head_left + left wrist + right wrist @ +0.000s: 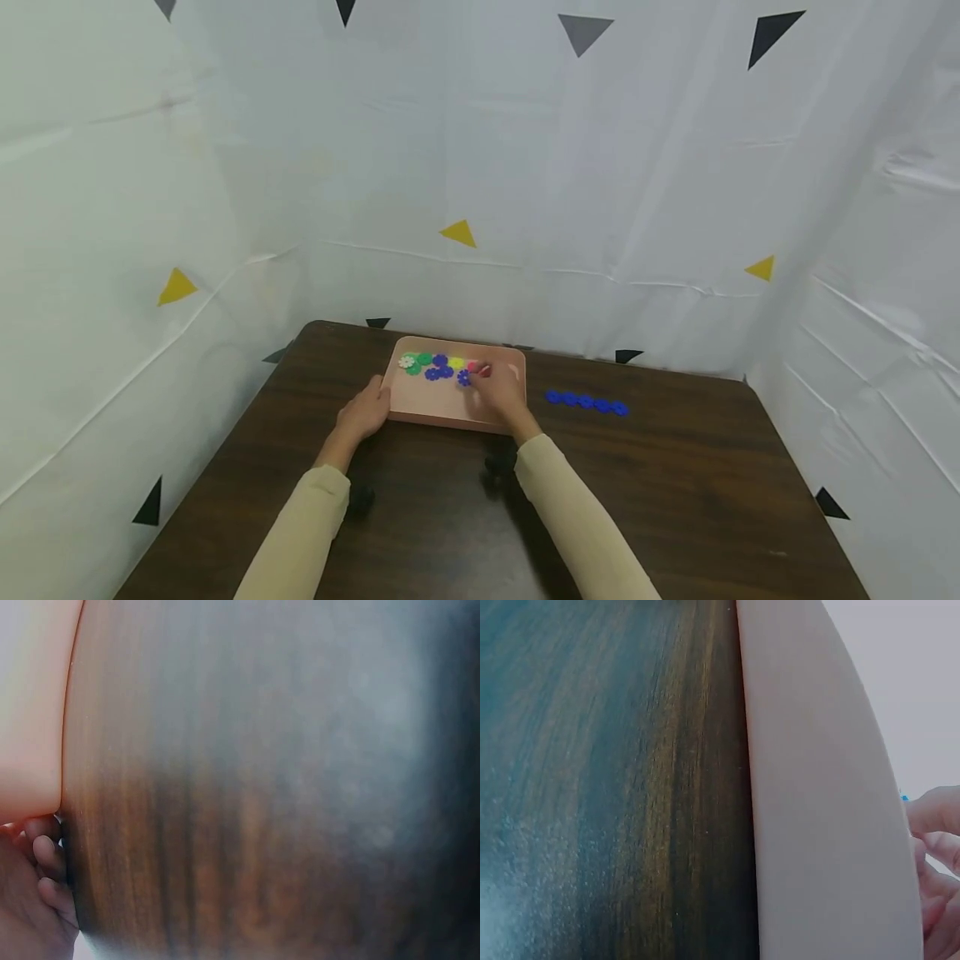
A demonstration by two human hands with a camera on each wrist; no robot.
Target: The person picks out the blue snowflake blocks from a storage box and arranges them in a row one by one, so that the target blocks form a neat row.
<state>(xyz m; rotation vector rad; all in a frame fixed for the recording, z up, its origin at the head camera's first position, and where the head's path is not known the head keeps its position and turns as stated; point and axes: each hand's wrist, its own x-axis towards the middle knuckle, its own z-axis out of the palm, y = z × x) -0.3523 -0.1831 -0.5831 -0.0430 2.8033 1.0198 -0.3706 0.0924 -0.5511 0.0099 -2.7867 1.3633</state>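
A shallow pink tray [442, 408] sits on the table with several flower-shaped plastic discs inside: white [407, 362], green [424, 358], yellow [457, 363], blue [440, 372] and pinkish red. My left hand [365, 408] grips the tray's left side; in the left wrist view its curled fingers [51, 859] are at the tray corner. Over the tray's right part, my right hand [498, 390] pinches a blue disc [464, 378] at its fingertips. In the right wrist view, the tray wall [825, 787] partly hides that hand, and only a speck of blue shows.
Several blue discs [587, 402] lie in a row on the dark wooden table [675, 467], right of the tray. A white sheet [525, 167] with coloured triangles hangs behind and on both sides of the table.
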